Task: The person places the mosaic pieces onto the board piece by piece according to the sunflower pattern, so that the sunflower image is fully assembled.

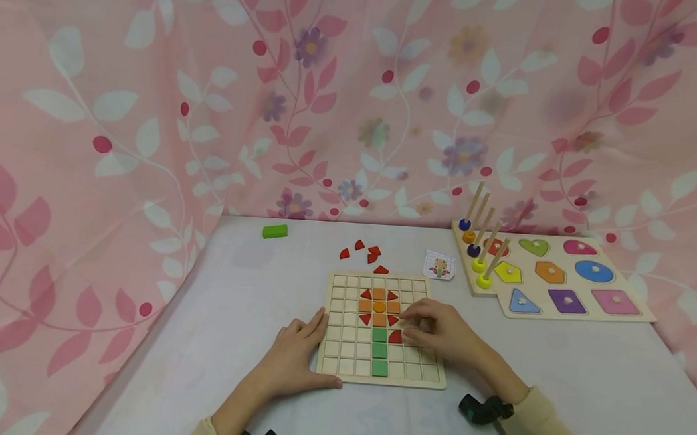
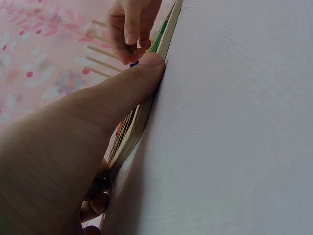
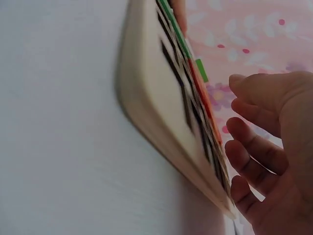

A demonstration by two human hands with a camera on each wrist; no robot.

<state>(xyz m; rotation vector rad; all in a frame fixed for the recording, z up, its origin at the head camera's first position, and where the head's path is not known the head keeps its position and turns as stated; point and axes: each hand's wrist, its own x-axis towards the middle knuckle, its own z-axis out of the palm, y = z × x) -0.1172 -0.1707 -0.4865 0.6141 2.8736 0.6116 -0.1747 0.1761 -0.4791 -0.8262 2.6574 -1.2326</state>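
Observation:
A wooden grid board (image 1: 340, 350) lies on the table, with orange squares (image 1: 379, 293) around an orange disc (image 1: 379, 307), red wedge pieces (image 1: 366, 293) at the corners and a column of green squares (image 1: 379, 350). My left hand (image 1: 298, 351) rests against its near left corner, fingers along the left side and thumb at the front edge (image 2: 151, 59). Over the board's right part hovers my right hand (image 1: 446, 330), fingers loosely bent; no piece shows between them in the right wrist view (image 3: 274, 132). A red quarter-round piece (image 1: 396, 337) sits beside its thumb, right of the top green square.
Several loose red pieces (image 1: 373, 255) lie behind the board. A green block (image 1: 275, 231) is farther left, and a small pattern card (image 1: 439, 265) lies behind right. A shape puzzle (image 1: 594, 312) with upright pegs (image 1: 493, 263) occupies the back right, before a floral curtain (image 1: 343, 111).

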